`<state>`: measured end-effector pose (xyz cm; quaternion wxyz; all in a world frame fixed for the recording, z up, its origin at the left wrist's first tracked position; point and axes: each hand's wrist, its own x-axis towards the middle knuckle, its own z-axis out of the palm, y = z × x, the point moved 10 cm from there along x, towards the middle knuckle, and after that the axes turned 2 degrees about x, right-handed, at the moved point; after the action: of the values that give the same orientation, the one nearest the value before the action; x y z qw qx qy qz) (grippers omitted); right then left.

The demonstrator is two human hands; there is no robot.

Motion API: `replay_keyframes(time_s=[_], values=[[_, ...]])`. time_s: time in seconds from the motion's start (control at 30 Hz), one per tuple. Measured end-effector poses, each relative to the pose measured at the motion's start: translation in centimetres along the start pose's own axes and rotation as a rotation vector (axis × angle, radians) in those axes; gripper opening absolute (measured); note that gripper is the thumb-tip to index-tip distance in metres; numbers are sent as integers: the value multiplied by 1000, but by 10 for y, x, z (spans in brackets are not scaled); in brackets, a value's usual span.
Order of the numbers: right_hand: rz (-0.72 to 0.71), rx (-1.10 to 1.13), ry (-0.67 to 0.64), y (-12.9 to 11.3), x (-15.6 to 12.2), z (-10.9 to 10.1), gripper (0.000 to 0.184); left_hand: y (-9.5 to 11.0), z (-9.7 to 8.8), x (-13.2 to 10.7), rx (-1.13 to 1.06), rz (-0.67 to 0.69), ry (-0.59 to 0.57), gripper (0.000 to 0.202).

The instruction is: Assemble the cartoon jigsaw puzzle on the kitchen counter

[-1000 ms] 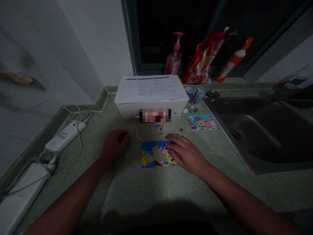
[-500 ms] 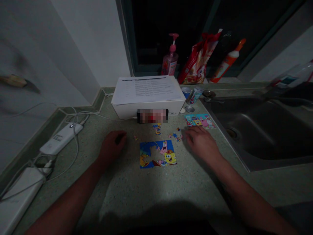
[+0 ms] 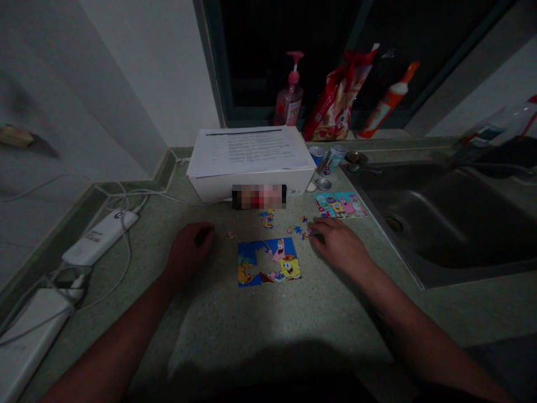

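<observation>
A partly assembled cartoon jigsaw puzzle lies flat on the speckled green counter. Several loose pieces are scattered just behind it, with a small cluster of joined pieces near the box. My right hand rests at the puzzle's right, its curled fingertips touching the loose pieces. My left hand lies on the counter left of the puzzle, fingers curled into a loose fist. A tiny single piece sits between that hand and the puzzle. A colourful reference picture lies at the right.
A white box topped with printed paper stands behind the puzzle. A steel sink fills the right. Power strips and cables lie at the left. A pump bottle, red bag, orange bottle and small cans line the sill.
My right hand lifted off the puzzle's right part and moved right and back to the loose pieces. My left hand has stayed put.
</observation>
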<state>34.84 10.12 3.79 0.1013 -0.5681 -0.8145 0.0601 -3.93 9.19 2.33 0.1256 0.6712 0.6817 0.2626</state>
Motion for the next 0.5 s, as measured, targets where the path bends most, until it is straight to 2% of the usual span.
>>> replay_keyframes(time_s=[0.5], values=[[17, 30, -21, -1, 1, 1, 25, 2, 1, 1, 9, 22, -6, 39]])
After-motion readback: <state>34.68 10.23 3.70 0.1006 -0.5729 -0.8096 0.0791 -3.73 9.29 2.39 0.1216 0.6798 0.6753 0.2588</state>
